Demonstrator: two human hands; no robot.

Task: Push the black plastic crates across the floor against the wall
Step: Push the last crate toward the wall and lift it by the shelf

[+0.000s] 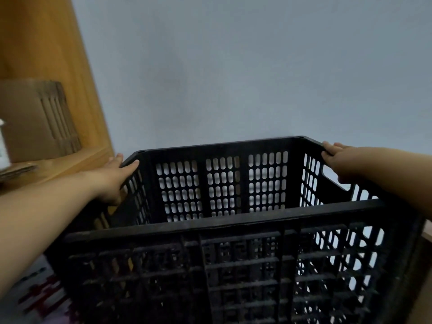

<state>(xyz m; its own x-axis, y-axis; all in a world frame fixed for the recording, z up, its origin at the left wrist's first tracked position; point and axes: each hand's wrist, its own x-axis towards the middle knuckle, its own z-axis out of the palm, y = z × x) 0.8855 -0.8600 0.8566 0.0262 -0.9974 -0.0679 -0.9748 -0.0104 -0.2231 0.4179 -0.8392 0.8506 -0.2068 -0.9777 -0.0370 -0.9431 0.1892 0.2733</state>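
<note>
a black plastic crate (222, 230) with slotted walls fills the lower middle of the view, its open top facing up and its far side close to a pale grey wall (233, 66); whether it touches the wall cannot be told; the left hand (112, 176) grips the far left corner of the rim, thumb over the top edge and fingers down the outer side; the right hand (339, 160) is clamped on the far right part of the rim, fingers curled over the top just above a handle cut-out; the two hands are well apart, one on each side of the crate, both arms stretched forward; to the left stands a wooden shelf (46, 43) holding a flattened cardboard box (35, 120) leaning upright; a white container (3, 146) shows at the left edge, mostly cut off; some red shapes (44, 295) lie blurred on the floor at the lower left.
</note>
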